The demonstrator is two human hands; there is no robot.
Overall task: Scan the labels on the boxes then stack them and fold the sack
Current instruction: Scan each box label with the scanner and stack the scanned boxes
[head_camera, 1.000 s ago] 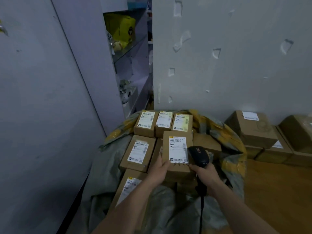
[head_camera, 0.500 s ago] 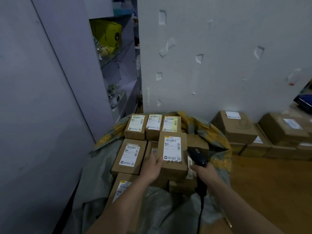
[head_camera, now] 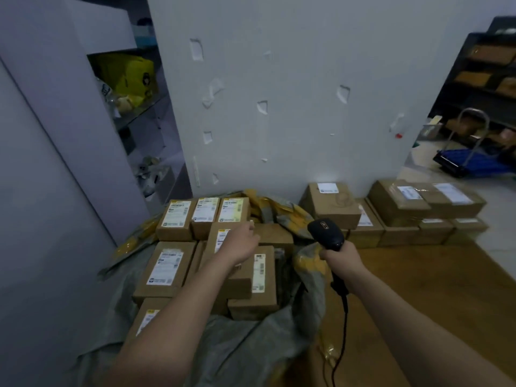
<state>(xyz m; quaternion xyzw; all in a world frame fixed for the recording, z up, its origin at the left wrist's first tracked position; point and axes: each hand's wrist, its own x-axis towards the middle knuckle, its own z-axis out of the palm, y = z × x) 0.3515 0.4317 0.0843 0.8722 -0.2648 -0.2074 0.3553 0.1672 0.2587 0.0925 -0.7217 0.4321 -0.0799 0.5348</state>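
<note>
Boxes (head_camera: pixel 167 270) lie on the sack (head_camera: pixel 251 353); I hold my left hand (head_camera: pixel 241 243) open over them, and my right hand (head_camera: pixel 342 256) grips the scanner (head_camera: pixel 325 233).

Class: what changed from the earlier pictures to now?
The left hand reached forward over the labelled box, now set back among the others. The right hand swung the scanner right, off the label. The back row of three boxes and the sack stayed.

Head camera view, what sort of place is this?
Probably a parcel storeroom or courier depot: labelled cardboard boxes lie on a sack, the right hand grips a scanner, and dark shelves hold more.
</note>
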